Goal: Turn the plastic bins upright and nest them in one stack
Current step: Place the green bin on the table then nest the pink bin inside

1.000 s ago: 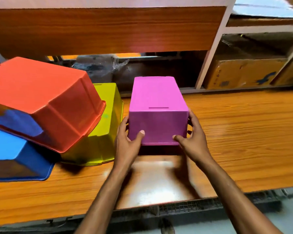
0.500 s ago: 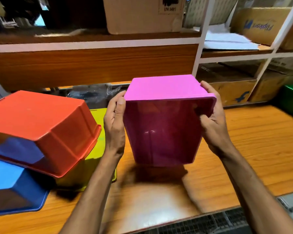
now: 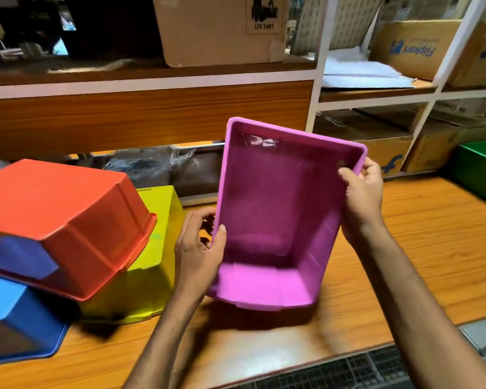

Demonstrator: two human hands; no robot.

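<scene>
I hold a pink plastic bin [image 3: 275, 220] above the wooden table [image 3: 432, 248], tilted so its open side faces me. My left hand [image 3: 199, 248] grips its left rim, thumb over the edge. My right hand [image 3: 362, 197] grips the upper right rim. To the left an orange bin [image 3: 62, 226] lies upside down, leaning on an upside-down blue bin [image 3: 14, 318] and a yellow bin [image 3: 152, 265].
A green bin [image 3: 480, 169] stands at the table's far right edge. Shelves behind hold cardboard boxes [image 3: 222, 29] and papers [image 3: 359, 71]. A plastic-wrapped bundle [image 3: 152, 167] lies under the shelf. A metal grate [image 3: 348, 372] runs along the table's front.
The pink bin was lifted off the table and turned from upside down until its opening faces me. Both hands shifted from its sides to its rim.
</scene>
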